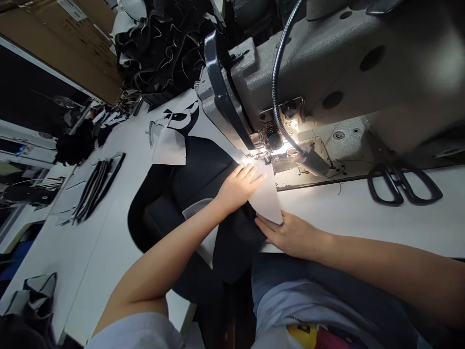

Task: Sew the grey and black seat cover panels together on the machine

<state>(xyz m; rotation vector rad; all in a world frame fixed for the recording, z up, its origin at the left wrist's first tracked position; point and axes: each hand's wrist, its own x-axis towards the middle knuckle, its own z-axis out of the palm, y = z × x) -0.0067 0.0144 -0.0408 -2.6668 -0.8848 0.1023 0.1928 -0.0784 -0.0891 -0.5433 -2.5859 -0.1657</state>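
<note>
A pale fabric piece point(267, 194) lies over black fabric point(198, 165), its upper end under the lit needle area of a grey sewing machine point(290, 72). My left hand point(240, 186) rests on the pale piece close to the presser foot, fingers stretched out flat and a little apart. At the lower corner of the same piece, my right hand point(290, 232) holds the edges of the layers; its fingertips are partly hidden beneath the pale fabric. The black fabric spreads left under my left forearm and hangs over the table's front edge, with another pale patch point(209, 242) showing on it.
Black-handled scissors point(403, 184) lie on the right, against the machine bed. A lamp on a flexible metal neck point(278, 72) reaches down near the needle. Stacked dark pieces point(96, 189) sit on the white table point(112, 242) at left. A black fabric heap point(163, 48) and cardboard box point(61, 43) stand behind.
</note>
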